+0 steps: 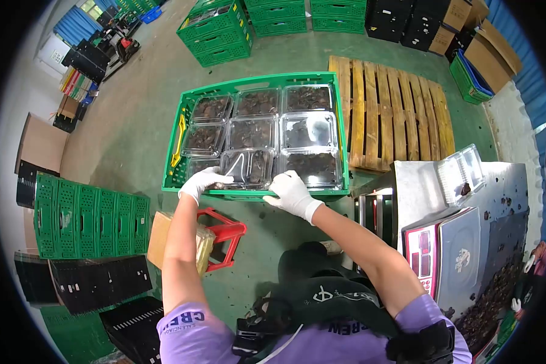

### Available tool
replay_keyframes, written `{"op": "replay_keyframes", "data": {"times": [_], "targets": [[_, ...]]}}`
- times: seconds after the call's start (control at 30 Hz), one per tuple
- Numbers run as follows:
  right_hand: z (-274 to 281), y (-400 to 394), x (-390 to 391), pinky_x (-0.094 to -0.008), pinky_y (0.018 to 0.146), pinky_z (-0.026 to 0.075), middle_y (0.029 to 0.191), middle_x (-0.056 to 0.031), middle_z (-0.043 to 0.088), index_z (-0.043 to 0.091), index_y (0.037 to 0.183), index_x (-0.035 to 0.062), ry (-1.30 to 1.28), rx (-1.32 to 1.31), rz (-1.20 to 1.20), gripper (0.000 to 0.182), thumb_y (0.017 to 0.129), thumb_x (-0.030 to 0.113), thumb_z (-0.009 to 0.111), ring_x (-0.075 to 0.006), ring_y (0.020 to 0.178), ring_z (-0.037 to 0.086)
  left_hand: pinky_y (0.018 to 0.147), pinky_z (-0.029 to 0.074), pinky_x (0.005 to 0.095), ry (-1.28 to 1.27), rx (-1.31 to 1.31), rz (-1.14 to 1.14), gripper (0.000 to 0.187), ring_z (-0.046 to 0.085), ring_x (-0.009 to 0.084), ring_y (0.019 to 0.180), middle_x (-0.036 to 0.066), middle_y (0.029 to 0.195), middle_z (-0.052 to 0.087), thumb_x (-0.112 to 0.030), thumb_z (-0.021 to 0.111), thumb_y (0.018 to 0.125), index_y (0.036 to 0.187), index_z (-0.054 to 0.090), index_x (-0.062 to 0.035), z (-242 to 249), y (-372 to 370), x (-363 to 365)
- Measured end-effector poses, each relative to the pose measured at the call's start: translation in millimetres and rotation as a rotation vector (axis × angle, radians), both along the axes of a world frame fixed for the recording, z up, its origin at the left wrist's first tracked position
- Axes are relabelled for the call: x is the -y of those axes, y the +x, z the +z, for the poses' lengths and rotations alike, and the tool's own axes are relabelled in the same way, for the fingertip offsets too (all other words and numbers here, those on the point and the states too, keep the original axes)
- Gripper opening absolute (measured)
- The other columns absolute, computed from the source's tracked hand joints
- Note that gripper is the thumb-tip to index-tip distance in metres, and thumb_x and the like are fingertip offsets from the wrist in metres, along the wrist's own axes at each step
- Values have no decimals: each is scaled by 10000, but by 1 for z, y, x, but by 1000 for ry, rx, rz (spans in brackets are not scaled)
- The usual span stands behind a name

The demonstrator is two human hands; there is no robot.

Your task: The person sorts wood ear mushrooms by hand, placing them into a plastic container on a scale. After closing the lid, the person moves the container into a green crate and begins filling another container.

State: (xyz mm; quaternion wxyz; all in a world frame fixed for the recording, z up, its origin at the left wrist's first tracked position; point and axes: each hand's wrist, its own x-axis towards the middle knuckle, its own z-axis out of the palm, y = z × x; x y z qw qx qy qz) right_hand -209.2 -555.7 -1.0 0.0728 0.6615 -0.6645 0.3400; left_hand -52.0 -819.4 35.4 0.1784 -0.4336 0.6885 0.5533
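Left hand [204, 182] and right hand [292, 194] are gripping a clear box [249, 168], probably; nine are showing in one crate [258, 79] mid-frame, one pallet [370, 106] is lying upper-right on green floor [276, 57].

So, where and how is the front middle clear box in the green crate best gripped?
Probably by its left and right edges, from above: the clear box lies broad face up, with neighbouring boxes behind and the green crate walling its front. Left hand and right hand are near those edges.

A packing workshop, shown by stacked crates [91, 216], pallet [399, 115] and scale [461, 258].
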Motion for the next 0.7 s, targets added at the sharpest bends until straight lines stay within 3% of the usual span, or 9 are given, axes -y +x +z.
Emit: {"op": "replay_keyframes", "data": {"times": [0.03,0.07,0.17,0.3,0.37,0.43,0.5,0.57,0.7], "targets": [[6,1,-3,-357,786,401,775,-51,591,594,708,106,-33,84,-22,220,751,306,677,-216,796,560,715,470,273,-24,35,28,871,587,148,754,104,929,645,-364,845,633,1262,458,98,2,-5,-3],[11,2,-6,-357,786,401,775,-51,591,594,708,106,-37,83,-27,220,751,306,677,-216,796,560,763,483,281,-49,71,55,976,608,180,807,139,998,643,-420,854,611,1297,401,106,3,-8,-6],[32,3,-21,-362,813,397,905,-20,604,598,811,108,-113,154,-57,96,765,169,656,-198,964,573,1015,400,345,-465,63,-233,1306,521,362,1188,301,1283,499,-482,872,531,1410,131,137,-4,-20,-45],[53,6,-65,-365,830,399,1004,-37,591,605,883,97,-110,220,-20,130,766,130,651,-220,1029,553,998,424,372,-570,153,-229,1376,531,382,1177,310,1296,484,-581,849,507,1417,97,127,-9,-24,-57],[64,7,-105,-361,831,412,1035,-41,604,621,897,103,-30,213,-64,134,770,130,655,-234,1026,564,899,481,403,-1018,323,-317,1310,604,345,1039,239,1188,569,-543,866,479,1408,203,100,17,-34,-77],[63,11,-148,-356,806,427,1069,-43,610,630,909,111,-7,251,-159,160,755,118,673,-231,1007,573,947,425,426,-1329,-131,-255,1048,516,365,1122,224,1257,519,-404,830,609,1385,308,68,25,-33,-108],[55,12,-191,-356,785,436,1080,-44,610,630,916,115,-5,290,-293,169,753,108,675,-231,1005,578,984,390,432,-1227,-490,-196,758,498,365,1146,204,1262,524,-256,758,726,1338,410,28,44,-51,-162],[43,15,-233,-363,788,449,1060,-48,625,644,907,111,43,372,-462,138,770,113,655,-238,989,588,1000,393,416,-913,-792,-126,507,533,345,1116,190,1152,591,-124,739,716,1174,565,5,39,-85,-227],[34,38,-313,-364,782,471,999,-46,663,664,899,92,40,495,-819,108,821,136,604,-238,924,618,918,459,398,-613,-1217,-648,287,591,322,1049,168,1117,621,-33,642,776,1061,618,-27,35,-176,-375]]}}
